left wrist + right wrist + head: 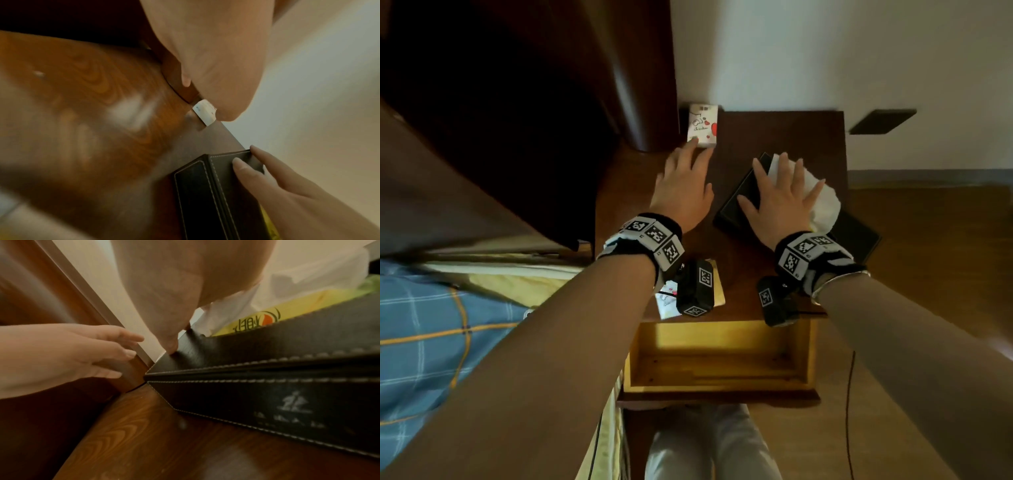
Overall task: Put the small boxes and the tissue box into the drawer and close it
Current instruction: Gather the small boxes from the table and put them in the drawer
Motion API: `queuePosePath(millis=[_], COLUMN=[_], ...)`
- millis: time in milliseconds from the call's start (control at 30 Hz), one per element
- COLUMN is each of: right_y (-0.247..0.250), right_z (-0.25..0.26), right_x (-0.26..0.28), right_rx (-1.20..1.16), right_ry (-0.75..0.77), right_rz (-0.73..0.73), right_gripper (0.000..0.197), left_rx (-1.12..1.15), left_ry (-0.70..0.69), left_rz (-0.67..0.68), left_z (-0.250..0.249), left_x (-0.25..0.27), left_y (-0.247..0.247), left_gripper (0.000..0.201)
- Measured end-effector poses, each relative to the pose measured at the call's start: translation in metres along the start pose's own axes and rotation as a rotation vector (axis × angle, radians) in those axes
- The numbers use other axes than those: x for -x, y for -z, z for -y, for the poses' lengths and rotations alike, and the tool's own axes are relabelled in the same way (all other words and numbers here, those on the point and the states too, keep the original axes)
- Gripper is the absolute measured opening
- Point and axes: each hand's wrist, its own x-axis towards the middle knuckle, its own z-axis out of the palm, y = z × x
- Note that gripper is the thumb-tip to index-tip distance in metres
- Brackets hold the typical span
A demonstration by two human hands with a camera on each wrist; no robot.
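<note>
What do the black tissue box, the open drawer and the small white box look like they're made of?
Tissue box: probably leather or faux leather, matte black, with pale stitching along its edges. Drawer: light, apparently unstained wood with visible grain, paler than the glossy dark nightstand top. Small white box: likely printed cardboard with cartoon and heart artwork.

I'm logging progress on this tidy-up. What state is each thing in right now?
drawer: open, nothing in it.
tissue box: on the nightstand top, tissue sticking out.
small box: at the back left corner, out of the drawer.
left hand: fingers straight, fingertips at the small box.
right hand: spread flat on the tissue box.
</note>
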Motion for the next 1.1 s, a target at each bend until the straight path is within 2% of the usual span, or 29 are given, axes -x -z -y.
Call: queuePosePath(millis=[67,167,367,467,600,700,867,1000,1100], right_y=[-0.002,-0.002,-0.001,-0.002,-0.003,-0.003,-0.001,-0.007,-0.011], right_z=[0.002,-0.006,-0.011,-0.014,-0.017,-0.017,-0.010,-0.001,0.002], right_x=[0.002,-0.001,-0.006,-0.008,-0.009,-0.009,0.007,0.032,0.049], right_rx=[-0.055,-0.071,-0.043,-0.027,-0.018,-0.020,0.041,-0.017,-0.074], right_ry=[-0.007,0.000,0.031,0.044,0.056,0.059,0.106,0.143,0.146], right_rz=[0.047,0.077,0.083,0.067,0.053,0.053,-0.100,-0.109,-0.158], right_gripper=[0.067,0.068,0.070,0.070,0.070,0.070,0.066,0.066,0.065], left_rx=[-0.056,-0.094,-0.153,-0.130,-0.082,-0.051,-0.044,0.003,0.016], left_ry=[-0.011,0.033,0.090,0.115,0.082,0.074,0.051,0.111,0.120], left_rz=[0.010,0.105,0.226,0.237,0.181,0.199,0.286,0.261,0.172], left_z=[-0.002,-0.008,-0.014,-0.012,-0.013,-0.007,0.013,0.026,0.033], left_x=[-0.014,-0.043,-0.077,-0.081,-0.069,-0.045,0.000,0.031,0.049], left_y=[-0.001,-0.005,-0.012,-0.015,-0.015,-0.014,-0.019,-0.015,-0.006], left_gripper=[0.062,0.068,0.073,0.072,0.058,0.051,0.064,0.072,0.069])
